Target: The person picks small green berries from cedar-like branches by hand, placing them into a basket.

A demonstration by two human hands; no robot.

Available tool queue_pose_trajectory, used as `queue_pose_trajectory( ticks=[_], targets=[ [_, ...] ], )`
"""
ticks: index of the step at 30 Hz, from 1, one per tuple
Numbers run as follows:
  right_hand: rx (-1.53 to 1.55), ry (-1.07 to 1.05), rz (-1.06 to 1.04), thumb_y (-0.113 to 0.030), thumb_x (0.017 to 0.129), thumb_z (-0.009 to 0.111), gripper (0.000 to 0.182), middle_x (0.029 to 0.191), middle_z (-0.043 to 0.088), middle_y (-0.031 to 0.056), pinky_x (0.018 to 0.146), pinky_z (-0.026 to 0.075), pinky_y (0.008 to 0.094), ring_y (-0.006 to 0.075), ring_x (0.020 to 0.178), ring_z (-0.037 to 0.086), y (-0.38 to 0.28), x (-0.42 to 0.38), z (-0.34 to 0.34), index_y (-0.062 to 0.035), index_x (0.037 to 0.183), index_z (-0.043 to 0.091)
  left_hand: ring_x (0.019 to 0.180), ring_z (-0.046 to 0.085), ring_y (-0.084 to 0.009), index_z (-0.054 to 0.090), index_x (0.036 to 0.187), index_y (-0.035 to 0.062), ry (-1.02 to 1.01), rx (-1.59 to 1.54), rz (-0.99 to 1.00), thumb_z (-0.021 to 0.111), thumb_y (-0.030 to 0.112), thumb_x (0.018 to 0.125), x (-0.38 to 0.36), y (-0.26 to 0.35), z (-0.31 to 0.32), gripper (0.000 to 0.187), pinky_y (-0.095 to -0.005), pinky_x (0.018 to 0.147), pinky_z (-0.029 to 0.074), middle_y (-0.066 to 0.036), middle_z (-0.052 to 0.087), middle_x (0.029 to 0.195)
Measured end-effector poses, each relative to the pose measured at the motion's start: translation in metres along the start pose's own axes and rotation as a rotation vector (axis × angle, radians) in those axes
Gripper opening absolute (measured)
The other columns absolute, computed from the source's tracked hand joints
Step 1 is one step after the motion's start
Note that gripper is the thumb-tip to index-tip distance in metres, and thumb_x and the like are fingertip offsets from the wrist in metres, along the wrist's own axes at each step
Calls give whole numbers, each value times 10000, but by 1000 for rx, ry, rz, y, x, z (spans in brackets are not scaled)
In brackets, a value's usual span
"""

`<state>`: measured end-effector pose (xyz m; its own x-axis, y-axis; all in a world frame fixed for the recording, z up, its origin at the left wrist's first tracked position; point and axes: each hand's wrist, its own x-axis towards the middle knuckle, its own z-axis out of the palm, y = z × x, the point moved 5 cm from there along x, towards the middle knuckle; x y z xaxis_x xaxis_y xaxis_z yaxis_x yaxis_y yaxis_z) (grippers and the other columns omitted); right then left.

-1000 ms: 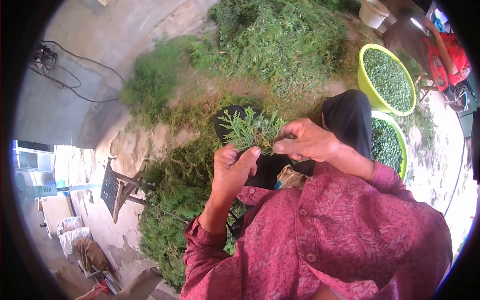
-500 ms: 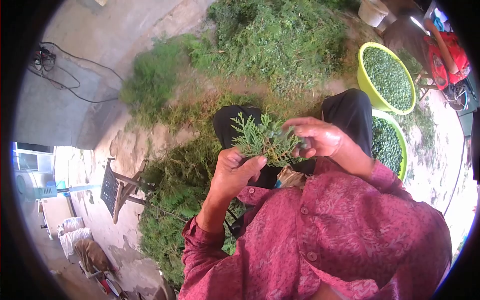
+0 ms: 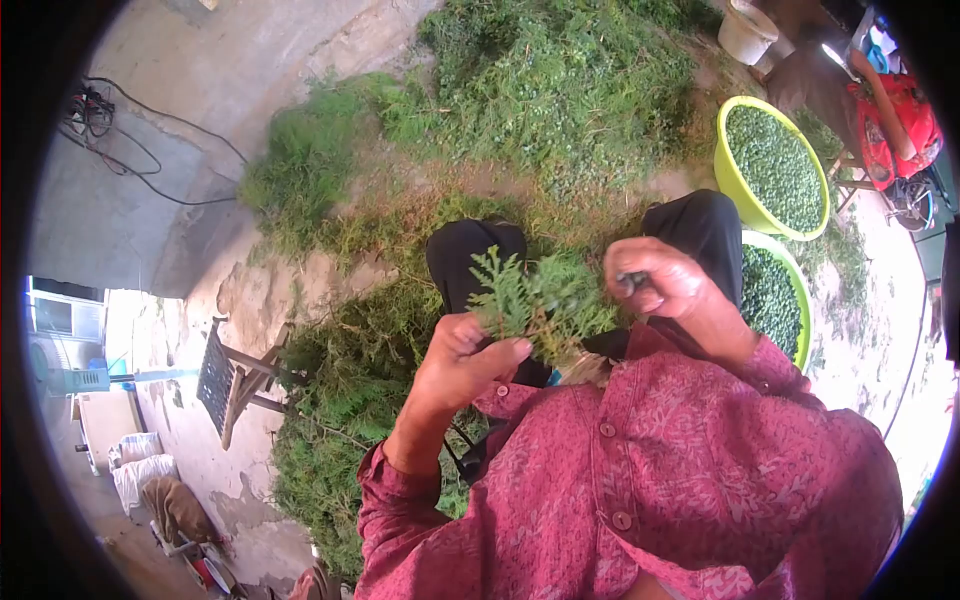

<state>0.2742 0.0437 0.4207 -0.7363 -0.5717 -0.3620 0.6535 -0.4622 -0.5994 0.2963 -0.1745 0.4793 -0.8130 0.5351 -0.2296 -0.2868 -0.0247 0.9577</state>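
Note:
My left hand (image 3: pixel 465 362) is closed on the stem end of a green conifer sprig (image 3: pixel 545 300), which stands up between my knees in the head view. Just right of the sprig is my right hand (image 3: pixel 660 278), its fingers curled together around small dark bits (image 3: pixel 632 281) that look like cones or berries. A narrow gap shows between that hand and the sprig. Beyond my right knee stand a yellow-green tub (image 3: pixel 725 165) and a paler green tub (image 3: pixel 803 300), both holding many small green pieces.
Cut branches (image 3: pixel 560 90) are heaped ahead, and another pile (image 3: pixel 340 400) lies at my left. A wooden stool (image 3: pixel 235 385) stands farther left. At the upper right are a white bucket (image 3: pixel 747 35) and a person in red (image 3: pixel 910 125). Cables (image 3: pixel 165 125) lie upper left.
My right hand has drawn back to the right from the sprig, and its fingers have curled in. My left hand still holds the sprig, slightly lower in view.

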Motion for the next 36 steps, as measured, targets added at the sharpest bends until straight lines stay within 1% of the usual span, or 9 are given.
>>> queue_pose_trajectory(
  ticks=[3, 6, 9, 15, 22, 28, 30, 33, 36],
  targets=[
    [80, -159, -5, -180, 845, 539, 229, 807, 555, 102, 359, 345, 173, 113, 523, 495, -5, -7, 11, -6, 994, 523, 520, 459, -45, 614, 824, 13, -18, -86, 9, 611, 64, 809, 1, -2, -2, 54, -205, 473, 376, 20, 530, 602],
    [-34, -71, 60, -285, 860, 551, 377, 972, 564, 64, 393, 387, 177, 139, 655, 578, 6, 7, 29, -39, 1138, 482, 510, 470, -50, 614, 818, 11, -85, -77, -53, 609, 57, 808, 11, -6, 4, 47, -202, 472, 384, 15, 539, 596],
    [48, -279, 90, -281, 839, 594, 379, 923, 591, -8, 402, 355, 149, 25, 635, 541, 17, 18, 41, -72, 1138, 492, 498, 473, -55, 616, 818, 12, -89, -130, -60, 614, 62, 805, 13, -11, 5, 51, -203, 461, 384, 11, 540, 588],
    [-152, -150, 153, -177, 772, 684, 360, 862, 591, -27, 408, 296, 137, 12, 588, 494, 13, 15, 57, -84, 1084, 530, 486, 467, -56, 621, 833, 21, -94, -24, -76, 613, 95, 812, 10, -12, 1, 78, -209, 442, 370, 14, 533, 590],
    [-207, -179, 164, -200, 756, 701, 359, 828, 573, -52, 414, 299, 140, 6, 568, 473, 14, 12, 57, -85, 1059, 548, 495, 460, -44, 628, 844, 25, -125, -54, -109, 617, 105, 812, 11, -14, 5, 87, -203, 448, 369, 26, 542, 611],
    [-593, -36, 178, -185, 811, 626, 190, 741, 583, -24, 411, 321, 163, 6, 538, 458, 14, 2, 54, -87, 972, 600, 512, 456, -30, 643, 878, 22, -148, 6, -182, 610, 75, 807, 4, -17, 5, 95, -196, 459, 361, 30, 557, 630],
    [-907, -42, 33, -140, 823, 583, 165, 705, 585, 17, 375, 313, 172, 13, 489, 448, 4, 1, 37, -40, 954, 602, 517, 457, -29, 646, 882, 18, -128, 39, -209, 607, 63, 804, -1, -15, 0, 97, -197, 462, 359, 30, 560, 634],
    [-160, -15, 24, -65, 835, 520, 119, 716, 570, 87, 307, 254, 169, 53, 398, 417, -7, -6, 13, 26, 888, 576, 522, 456, -30, 645, 879, 11, -100, -104, -180, 608, 42, 794, -9, -10, -13, 97, -198, 469, 363, 30, 566, 639],
    [-126, -151, 42, -184, 872, 519, 202, 695, 550, 92, 316, 266, 149, 71, 445, 446, 2, 0, 32, 11, 911, 554, 531, 475, -39, 643, 909, 8, -214, -38, -156, 608, 33, 793, -1, -9, -6, 124, -200, 478, 381, 23, 580, 666]
  ],
)
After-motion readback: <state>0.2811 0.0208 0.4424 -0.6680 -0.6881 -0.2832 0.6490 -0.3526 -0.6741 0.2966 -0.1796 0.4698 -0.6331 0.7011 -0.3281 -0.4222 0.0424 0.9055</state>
